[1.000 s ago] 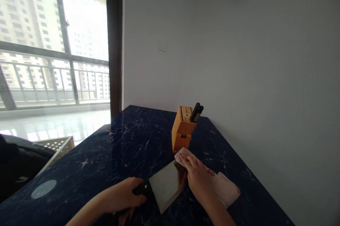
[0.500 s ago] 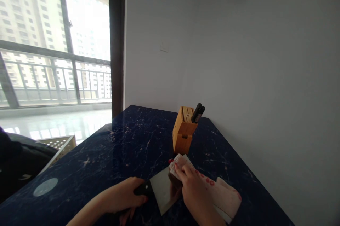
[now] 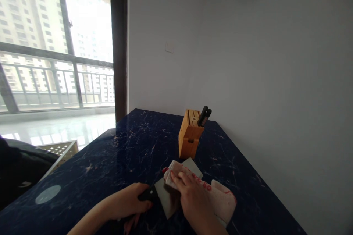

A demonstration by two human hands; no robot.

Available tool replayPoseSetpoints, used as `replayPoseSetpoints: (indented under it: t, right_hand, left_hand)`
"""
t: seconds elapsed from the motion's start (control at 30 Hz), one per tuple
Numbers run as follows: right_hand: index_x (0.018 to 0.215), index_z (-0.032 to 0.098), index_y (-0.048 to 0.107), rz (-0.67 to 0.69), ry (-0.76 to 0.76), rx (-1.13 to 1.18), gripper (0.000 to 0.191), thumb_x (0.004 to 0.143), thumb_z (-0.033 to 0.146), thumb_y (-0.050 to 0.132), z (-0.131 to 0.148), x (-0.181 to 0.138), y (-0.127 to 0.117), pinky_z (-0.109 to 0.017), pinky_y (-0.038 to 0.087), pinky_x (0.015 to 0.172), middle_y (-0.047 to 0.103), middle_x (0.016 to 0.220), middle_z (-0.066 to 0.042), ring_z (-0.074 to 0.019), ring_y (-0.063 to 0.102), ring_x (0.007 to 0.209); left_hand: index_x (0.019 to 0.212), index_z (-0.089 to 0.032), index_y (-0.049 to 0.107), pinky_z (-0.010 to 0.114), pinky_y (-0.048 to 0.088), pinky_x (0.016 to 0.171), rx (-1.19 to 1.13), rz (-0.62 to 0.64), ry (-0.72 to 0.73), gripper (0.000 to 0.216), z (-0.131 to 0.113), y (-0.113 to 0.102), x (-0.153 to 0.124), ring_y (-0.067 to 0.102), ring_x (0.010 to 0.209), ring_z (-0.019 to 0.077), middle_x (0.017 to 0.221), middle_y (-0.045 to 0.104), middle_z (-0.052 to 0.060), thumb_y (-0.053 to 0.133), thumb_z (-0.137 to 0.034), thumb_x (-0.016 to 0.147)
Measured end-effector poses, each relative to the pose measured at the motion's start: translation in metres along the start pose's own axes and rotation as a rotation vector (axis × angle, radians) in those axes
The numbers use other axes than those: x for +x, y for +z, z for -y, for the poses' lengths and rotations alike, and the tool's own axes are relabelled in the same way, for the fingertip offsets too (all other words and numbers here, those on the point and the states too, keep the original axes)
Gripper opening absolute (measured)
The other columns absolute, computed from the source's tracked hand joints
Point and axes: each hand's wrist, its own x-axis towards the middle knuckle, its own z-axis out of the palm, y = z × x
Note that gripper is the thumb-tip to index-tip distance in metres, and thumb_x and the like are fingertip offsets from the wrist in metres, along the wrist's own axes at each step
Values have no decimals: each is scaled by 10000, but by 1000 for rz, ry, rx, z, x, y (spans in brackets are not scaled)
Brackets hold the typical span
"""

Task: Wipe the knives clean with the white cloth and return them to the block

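Observation:
A broad cleaver (image 3: 168, 200) lies flat on the dark blue marbled counter (image 3: 129, 154), blade pointing away from me. My left hand (image 3: 129, 202) is closed round its black handle. My right hand (image 3: 191, 198) presses a white cloth with red print (image 3: 217, 198) down on the blade, fingers flat on top of the cloth. The far corner of the blade (image 3: 193, 165) shows past the cloth.
A wooden knife block (image 3: 189, 137) with two black handles stands just beyond the cleaver, near the grey wall. A perforated light box (image 3: 59, 150) and a dark bag (image 3: 16, 168) sit left of the counter. A large window fills the left.
My right hand has slid the cloth leftwards along the blade, from its far tip towards the handle. The left hand has stayed on the handle.

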Motion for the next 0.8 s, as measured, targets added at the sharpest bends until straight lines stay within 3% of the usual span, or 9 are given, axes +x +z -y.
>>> replayPoseSetpoints:
  t: [0.17,0.4,0.5,0.63,0.8]
  right_hand:
    - [1199,251,452,-40,83,8,514,739,55,331,-15,-2,0,-286,227,962,494,1175,-17,-170,367,1147]
    - [1013,236,512,-12,-110,151,411,646,80,410,12,-9,-1,-257,220,950,530,1052,-3,-155,426,1033]
    - [1007,247,507,-47,-82,172,405,652,76,410,14,-7,-1,-248,226,929,526,1042,5,-150,423,1024]
    - [1024,239,506,-111,40,89,395,702,52,374,-3,-3,1,-254,241,880,531,1054,-12,-160,425,1023]
    - [851,203,541,-104,115,22,277,720,37,362,-9,-4,3,-256,275,772,563,900,-23,-157,475,854]
  left_hand:
    - [879,-159,526,201,376,352,9,4,-18,284,-3,0,-2,521,402,128,535,581,-16,450,-360,694]
    - [757,-157,578,166,371,441,183,-157,134,192,0,-3,0,570,587,125,686,625,-9,485,-289,654]
    - [788,-159,560,174,371,405,131,-86,95,211,-1,-2,-1,560,507,119,625,615,-12,443,-291,674]
    - [854,-163,537,179,367,357,54,-23,31,254,-4,-1,-3,557,448,129,578,609,-6,431,-322,686]
    - [850,-163,548,179,380,364,1,-2,24,250,-5,-1,-4,564,452,131,572,613,-4,445,-315,681]
